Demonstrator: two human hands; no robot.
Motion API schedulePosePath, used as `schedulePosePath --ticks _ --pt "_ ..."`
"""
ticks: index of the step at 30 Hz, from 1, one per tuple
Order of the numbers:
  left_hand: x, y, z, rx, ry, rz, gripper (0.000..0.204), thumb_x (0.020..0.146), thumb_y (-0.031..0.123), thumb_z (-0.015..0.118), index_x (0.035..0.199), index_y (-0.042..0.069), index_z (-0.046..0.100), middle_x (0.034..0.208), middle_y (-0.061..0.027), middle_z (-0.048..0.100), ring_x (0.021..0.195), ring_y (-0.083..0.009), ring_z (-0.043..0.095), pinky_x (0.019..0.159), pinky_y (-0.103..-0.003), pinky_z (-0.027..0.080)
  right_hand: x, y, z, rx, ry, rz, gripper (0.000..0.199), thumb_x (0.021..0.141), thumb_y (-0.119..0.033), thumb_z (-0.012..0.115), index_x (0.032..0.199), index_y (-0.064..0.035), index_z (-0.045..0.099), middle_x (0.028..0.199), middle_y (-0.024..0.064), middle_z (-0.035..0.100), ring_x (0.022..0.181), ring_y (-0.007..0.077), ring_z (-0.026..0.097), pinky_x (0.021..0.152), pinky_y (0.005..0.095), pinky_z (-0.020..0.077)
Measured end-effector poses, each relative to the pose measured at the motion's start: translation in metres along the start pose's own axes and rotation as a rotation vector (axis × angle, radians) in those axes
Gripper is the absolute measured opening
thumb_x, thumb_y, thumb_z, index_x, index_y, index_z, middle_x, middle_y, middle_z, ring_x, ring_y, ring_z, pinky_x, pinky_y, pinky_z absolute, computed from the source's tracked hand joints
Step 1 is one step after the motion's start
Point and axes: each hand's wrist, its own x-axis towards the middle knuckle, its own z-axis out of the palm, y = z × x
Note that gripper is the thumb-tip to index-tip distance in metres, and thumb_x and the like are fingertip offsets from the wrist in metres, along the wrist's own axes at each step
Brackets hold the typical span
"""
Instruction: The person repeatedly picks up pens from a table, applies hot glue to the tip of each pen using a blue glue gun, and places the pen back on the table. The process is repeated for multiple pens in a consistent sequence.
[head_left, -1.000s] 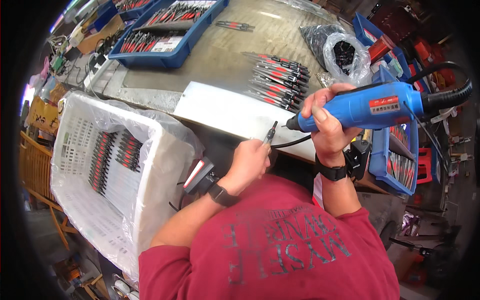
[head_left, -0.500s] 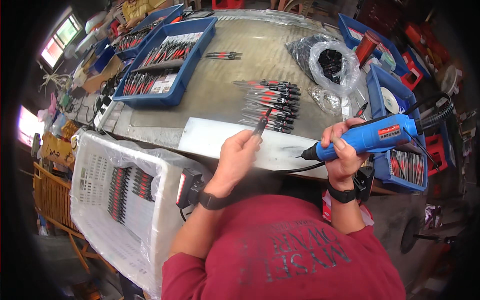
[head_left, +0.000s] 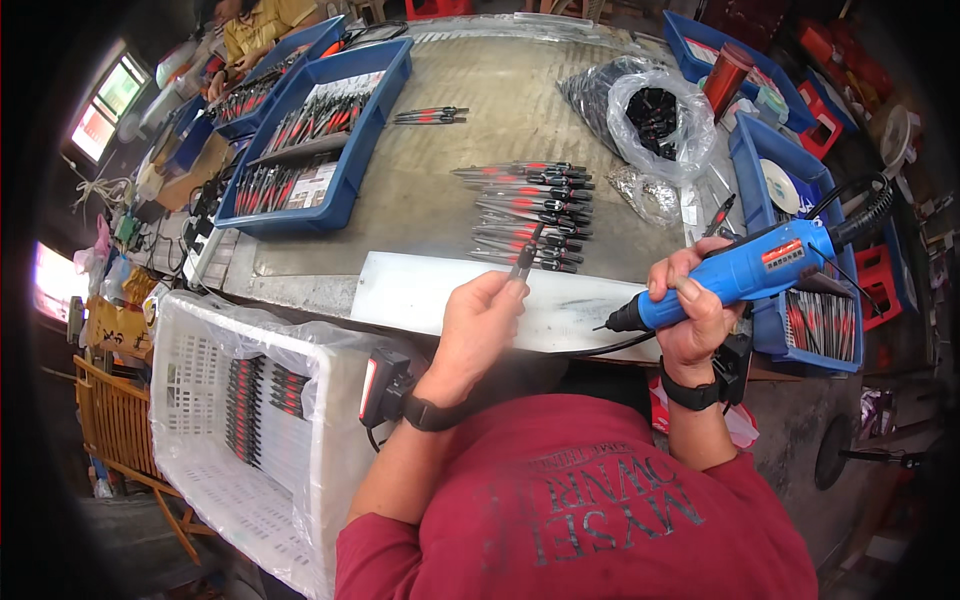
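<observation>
Pinched upright between the thumb and fingers of my left hand (head_left: pixel 475 325) is a slim pen-shaped tool (head_left: pixel 524 262), its dark tip pointing up. My right hand (head_left: pixel 690 325) wraps round a blue electric screwdriver (head_left: pixel 745 272), whose black nose points left, apart from the pen-shaped tool. Both hands hover over the near edge of a white board (head_left: pixel 425 290). Just beyond the board lies a row of grey, red and black pen-shaped tools (head_left: pixel 535 190), side by side on the table (head_left: pixel 440 190).
Blue trays (head_left: pixel 345 185) of similar tools stand at the left. A clear bag (head_left: pixel 690 140) of black parts sits at the right, near another blue tray (head_left: pixel 840 335). A plastic-lined white crate (head_left: pixel 340 440) stands near left. A co-worker (head_left: pixel 265 30) is at far left.
The view has shifted slightly, moving the table leftward in the picture. Both hands keep their grips, and the screwdriver stays to the right of the pen-shaped tool.
</observation>
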Motion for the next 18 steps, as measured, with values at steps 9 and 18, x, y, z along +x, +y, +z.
schedulePosePath --ticks 9,18 --pt "0.004 -0.002 -0.002 0.065 0.023 -0.005 0.018 0.09 0.02 0.053 0.086 0.003 0.058 0.066 0.0037 0.05 0.052 -0.0031 0.042 0.046 -0.018 0.036 0.001 0.0 0.0 -0.058 0.033 0.042 0.041 0.069 0.001 0.059 0.107 0.0004 0.044 0.072 0.0103 0.052 0.055 0.021 0.054 0.053 0.0305 0.0448" --pt "0.002 -0.004 -0.006 0.026 0.02 0.036 0.02 0.089 0.019 0.053 0.089 0.0 0.057 0.067 0.0008 0.051 0.051 -0.0041 0.043 0.045 -0.018 0.036 0.011 0.01 -0.011 -0.484 -0.007 0.31 0.045 0.071 -0.004 0.062 0.11 0.0012 0.041 0.071 0.0057 0.052 0.053 0.0141 0.053 0.049 0.0273 0.0446"
